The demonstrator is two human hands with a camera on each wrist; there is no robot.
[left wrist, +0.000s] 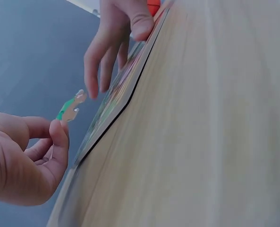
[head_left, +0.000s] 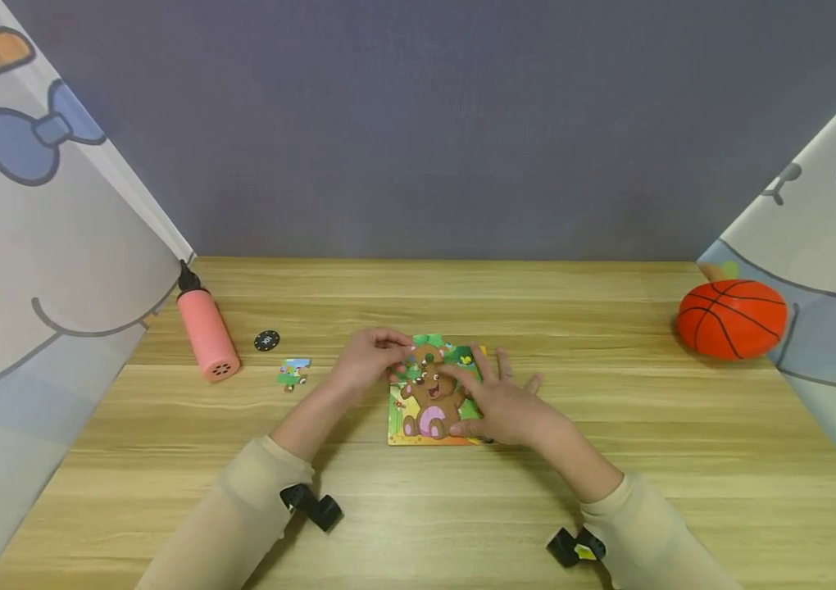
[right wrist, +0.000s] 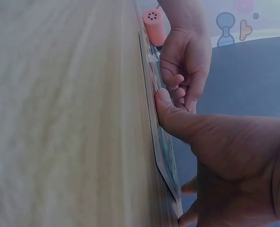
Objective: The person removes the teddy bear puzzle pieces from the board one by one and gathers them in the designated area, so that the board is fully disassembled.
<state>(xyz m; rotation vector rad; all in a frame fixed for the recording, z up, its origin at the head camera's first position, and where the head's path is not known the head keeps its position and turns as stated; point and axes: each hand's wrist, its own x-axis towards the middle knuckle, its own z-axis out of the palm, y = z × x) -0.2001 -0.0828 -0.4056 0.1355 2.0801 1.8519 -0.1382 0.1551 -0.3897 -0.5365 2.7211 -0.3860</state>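
A jigsaw puzzle (head_left: pixel 433 419) with a brown bear picture lies flat on the wooden table. Over its upper left part, my left hand (head_left: pixel 368 360) pinches a puzzle piece (left wrist: pixel 69 111) between thumb and fingertips. That piece has a green patch and is held up off the board in the left wrist view. My right hand (head_left: pixel 504 407) is spread over the puzzle's right side, its thumb (right wrist: pixel 163 97) resting at the board's near edge. Some of the picture is hidden under the right fingers.
Left of the puzzle lie loose puzzle pieces (head_left: pixel 291 374) and a round black disc (head_left: pixel 266 340). Beyond them is a pink hand pump (head_left: pixel 207 332) with a black nozzle. A red toy basketball (head_left: pixel 732 319) sits at the far right, near a printed cloth. A grey wall (head_left: pixel 447 147) closes the back.
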